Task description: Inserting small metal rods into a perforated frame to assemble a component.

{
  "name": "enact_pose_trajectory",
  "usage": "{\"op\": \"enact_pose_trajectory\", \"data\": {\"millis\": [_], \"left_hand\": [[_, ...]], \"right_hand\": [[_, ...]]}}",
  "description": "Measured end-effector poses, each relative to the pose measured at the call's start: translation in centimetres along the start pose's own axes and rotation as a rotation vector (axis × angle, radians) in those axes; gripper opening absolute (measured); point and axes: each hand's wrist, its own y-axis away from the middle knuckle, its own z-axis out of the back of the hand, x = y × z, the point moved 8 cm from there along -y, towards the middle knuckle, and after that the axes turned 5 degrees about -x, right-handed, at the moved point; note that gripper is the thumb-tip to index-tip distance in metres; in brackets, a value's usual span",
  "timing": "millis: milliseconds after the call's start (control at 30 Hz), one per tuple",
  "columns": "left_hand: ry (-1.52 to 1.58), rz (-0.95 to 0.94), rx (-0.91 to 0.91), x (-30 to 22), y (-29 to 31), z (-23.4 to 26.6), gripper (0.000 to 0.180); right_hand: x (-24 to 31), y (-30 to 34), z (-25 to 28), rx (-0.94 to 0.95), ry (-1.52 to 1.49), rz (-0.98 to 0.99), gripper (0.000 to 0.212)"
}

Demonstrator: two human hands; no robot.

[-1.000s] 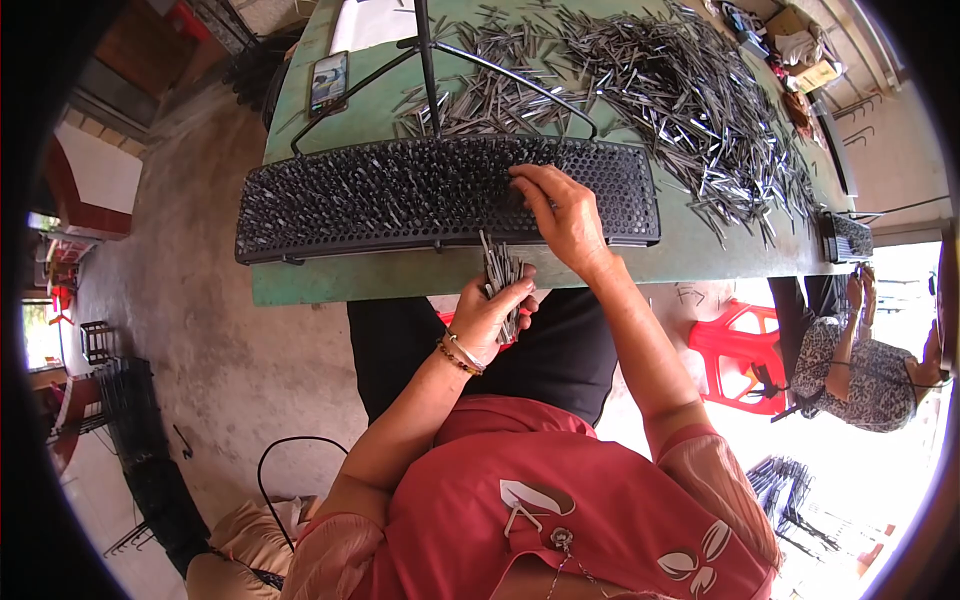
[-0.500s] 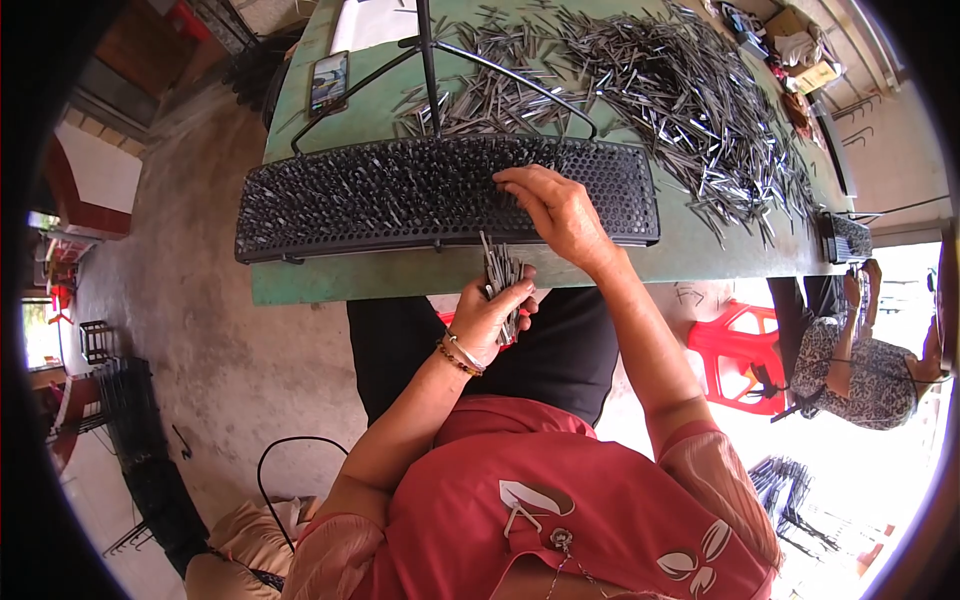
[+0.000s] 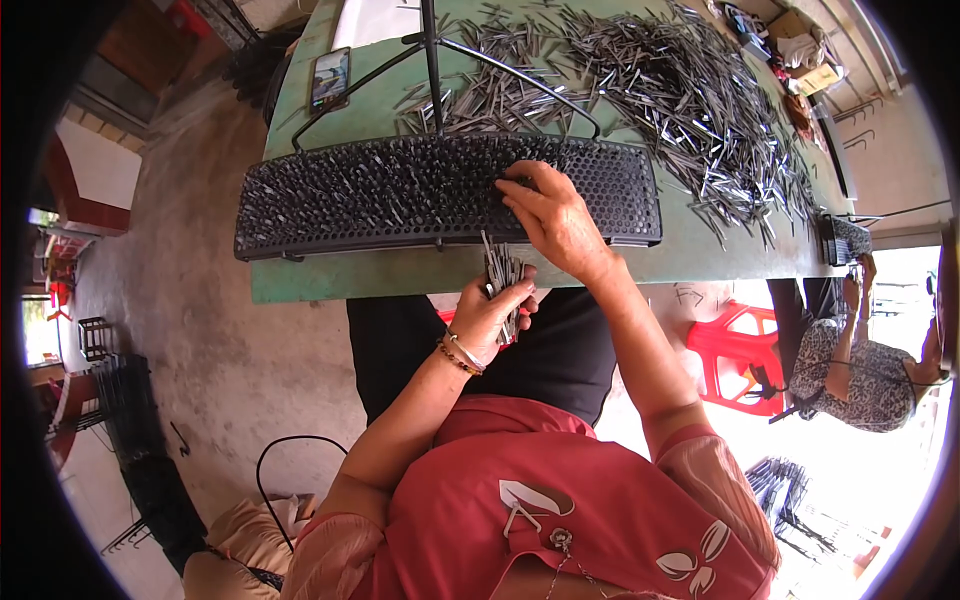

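Observation:
A long black rack (image 3: 350, 200) full of round holes lies along the table's near edge. Thin dark metal strips stand in its holes over the left and middle, while bare holes show toward the right end. My left hand (image 3: 490, 310) is closed round a bundle of thin metal strips (image 3: 503, 268), just below the rack's front edge. Over the rack, right of its middle, my right hand (image 3: 555, 215) has its fingers bent and pinched together at the holes. Whatever is between those fingertips is too small to make out.
A big heap of loose metal strips (image 3: 690, 110) covers the back right of the green table (image 3: 330, 285). Black rods (image 3: 432, 70) rise behind the rack. A phone (image 3: 330, 78) lies at the back left. At right, a person (image 3: 855, 375) works beside a red stool (image 3: 735, 355).
My right hand has shifted slightly toward me and its fingers have curled more over the holes. My left hand with the bundle stays in place.

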Motion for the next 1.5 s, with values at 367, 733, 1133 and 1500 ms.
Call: {"op": "enact_pose_trajectory", "data": {"millis": [367, 733, 1133, 1500], "left_hand": [[0.018, -0.015, 0.050, -0.3, 0.2, -0.8, 0.022], [-0.241, 0.043, 0.309, -2.1, 1.7, -3.1, 0.023], [-0.069, 0.130, 0.201, -0.1, -0.1, -0.6, 0.026], [-0.069, 0.093, 0.174, -1.0, 0.3, 0.0, 0.027]], "right_hand": [[0.0, 0.3, 1.3, -0.115, -0.049, -0.093, 0.024], [-0.8, 2.9, -0.8, 0.298, -0.803, -0.650, 0.023], [-1.8, 0.0, 1.1, -0.226, -0.268, -0.421, 0.016], [-0.6, 0.5, 0.1, -0.186, -0.018, -0.189, 0.018]]}}
